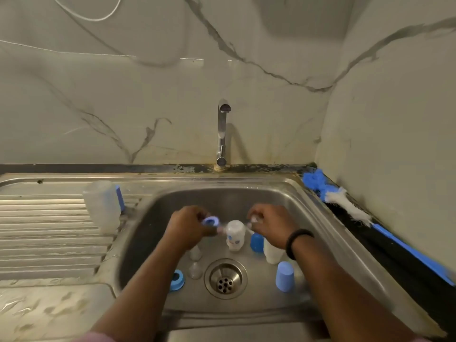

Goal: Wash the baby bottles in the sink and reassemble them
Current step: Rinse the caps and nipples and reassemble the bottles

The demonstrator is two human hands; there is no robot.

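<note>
At frame centre, above the sink [308,201], a blue ring [210,221] is gripped by the left hand [190,225] and a small clear part, seemingly a teat, is pinched by the right hand [269,224]; either could be dropped among the loose bottles [235,235] below if wet fingers slip.

I see a brushed steel sink [320,218] with a dull sheen, its ribbed draining board [49,230] smeared; the tap [222,129] is polished chrome; the wall [123,95] looks like glossy veined marble; the bottle [102,206] is cloudy plastic, the cap [284,276] matt blue plastic, the brush [345,203] bristly
</note>
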